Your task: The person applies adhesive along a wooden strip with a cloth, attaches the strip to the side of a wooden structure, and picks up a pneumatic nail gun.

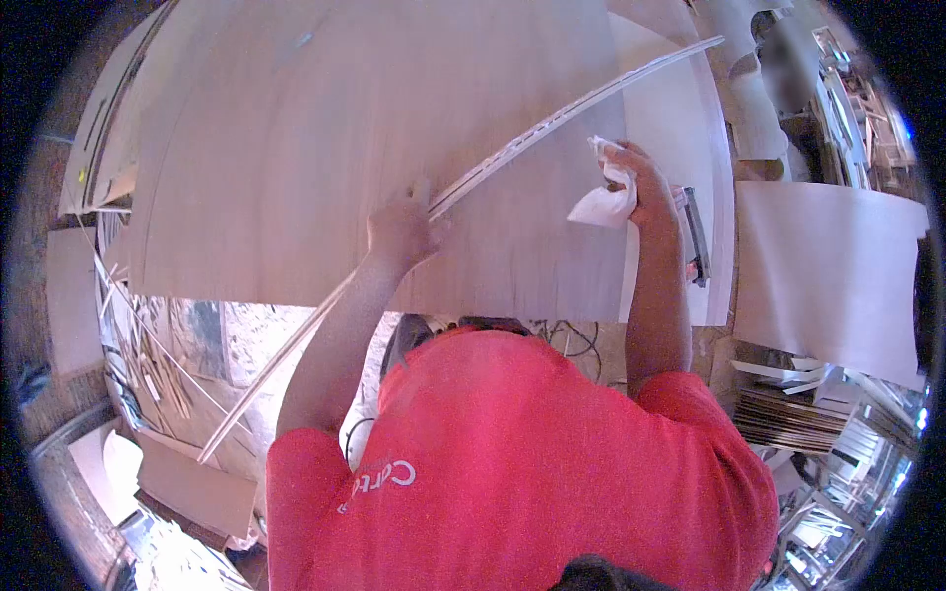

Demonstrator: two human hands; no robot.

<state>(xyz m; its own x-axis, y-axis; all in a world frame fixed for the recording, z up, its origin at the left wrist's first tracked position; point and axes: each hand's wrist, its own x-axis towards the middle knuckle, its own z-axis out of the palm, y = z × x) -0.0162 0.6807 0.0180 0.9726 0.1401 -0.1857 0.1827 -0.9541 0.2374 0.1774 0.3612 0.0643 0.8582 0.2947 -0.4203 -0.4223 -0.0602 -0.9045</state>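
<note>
My left hand is closed around a long, thin pale strip, apparently wood. The strip slants across the work surface, from the upper right down past my left forearm, its lower end hanging beyond the near edge. A broad brownish sheet lies flat beneath it. In my right hand is a crumpled white cloth, pinched between the fingers and partly hanging down. Whether it is cloth, paper or thin plastic is hard to tell. The right hand is over the sheet's right side, apart from the strip.
A narrow dark tool with reddish parts lies right of my right forearm. Farther right is a large pale sheet, with stacked thin boards below it. Offcuts and thin strips clutter the lower left, near a brown panel.
</note>
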